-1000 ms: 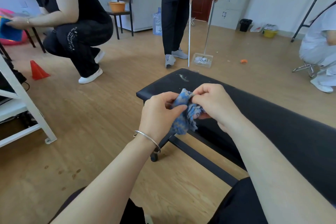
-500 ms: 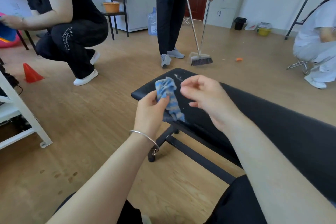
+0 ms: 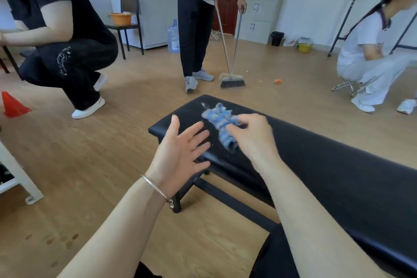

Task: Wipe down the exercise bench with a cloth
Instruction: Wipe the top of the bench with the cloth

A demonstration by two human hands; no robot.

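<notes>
A black padded exercise bench (image 3: pixel 320 165) runs from the middle of the view toward the lower right. A crumpled blue and white cloth (image 3: pixel 220 123) hangs over its far end, pinched in the fingers of my right hand (image 3: pixel 252 135). My left hand (image 3: pixel 180 149) hovers just left of the cloth over the bench's near corner, palm open and fingers spread, holding nothing. White specks of dust lie on the bench top around the cloth.
A person in black (image 3: pixel 61 36) squats at the left by an orange cone (image 3: pixel 12 105). Another person sweeps with a broom (image 3: pixel 232 81) just beyond the bench. A person in white (image 3: pixel 372 61) crouches at the right. A white frame (image 3: pixel 20 178) stands at the left edge.
My left hand let go of the cloth and opened. My right hand took the cloth and carried it out over the far end of the bench.
</notes>
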